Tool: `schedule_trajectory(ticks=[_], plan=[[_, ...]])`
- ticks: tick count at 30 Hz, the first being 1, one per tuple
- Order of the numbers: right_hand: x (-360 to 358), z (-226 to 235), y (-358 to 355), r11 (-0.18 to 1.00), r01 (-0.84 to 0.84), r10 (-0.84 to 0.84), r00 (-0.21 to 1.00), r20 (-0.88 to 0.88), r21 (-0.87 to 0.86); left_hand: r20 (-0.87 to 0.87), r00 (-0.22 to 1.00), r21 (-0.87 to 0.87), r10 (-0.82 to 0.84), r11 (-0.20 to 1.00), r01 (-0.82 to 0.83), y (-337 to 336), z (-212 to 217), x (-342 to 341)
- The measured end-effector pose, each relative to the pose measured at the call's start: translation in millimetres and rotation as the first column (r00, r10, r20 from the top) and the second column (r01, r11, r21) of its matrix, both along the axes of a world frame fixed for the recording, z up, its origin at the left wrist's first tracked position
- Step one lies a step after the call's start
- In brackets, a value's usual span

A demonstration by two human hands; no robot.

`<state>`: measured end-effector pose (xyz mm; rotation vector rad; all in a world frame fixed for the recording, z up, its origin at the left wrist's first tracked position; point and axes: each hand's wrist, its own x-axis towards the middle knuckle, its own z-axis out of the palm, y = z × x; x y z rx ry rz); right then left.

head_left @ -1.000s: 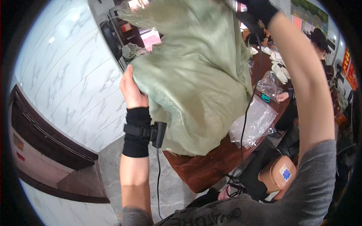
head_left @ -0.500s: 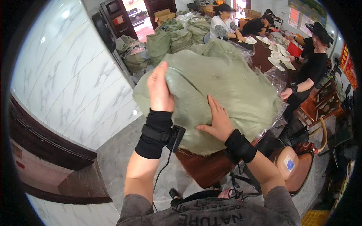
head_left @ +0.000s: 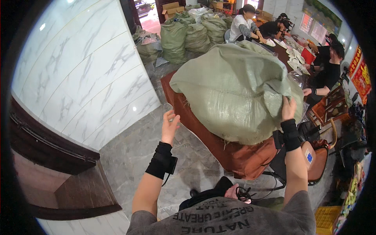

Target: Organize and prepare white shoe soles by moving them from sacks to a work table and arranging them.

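A large pale green woven sack [head_left: 231,90] lies bulging across the near end of a table with a reddish-brown cover [head_left: 250,162]. My right hand [head_left: 289,109] grips a gathered fold at the sack's right side, its fingertips partly hidden in the cloth. Off to the left, apart from the sack, my left hand [head_left: 170,126] hangs over the floor beside the table edge. Its fingers are loosely bent and spread, with nothing evident in them. Black bands wrap both my wrists.
Several full green sacks [head_left: 174,41] stand at the back left. White shoe-shaped pieces [head_left: 295,58] lie along the far table, where several people sit working. One co-worker in black [head_left: 331,72] is at the right. A brown chair [head_left: 315,162] and yellow crate [head_left: 327,217] stand nearer me.
My left hand has come off the sack and moved down. My right hand has shifted right and taken hold of a fold. The sack now lies farther right, baring more table cover.
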<state>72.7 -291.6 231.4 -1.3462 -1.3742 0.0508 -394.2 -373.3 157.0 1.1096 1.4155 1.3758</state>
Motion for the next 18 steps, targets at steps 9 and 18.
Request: schedule_trajectory(ticks=[9,18], plan=[[4.7,-13.2,-16.0,0.996,0.082,-0.083,0.996,-0.026,-0.016,0.112,0.991,-0.12,-0.074,0.989,0.087,144.9,-23.9,-12.3],[36.2,-45.3,15.6,0.99,0.022,-0.064,0.952,0.3,0.139,-0.279,0.918,0.292,-0.284,0.885,0.362,266.7,-0.1,22.9]])
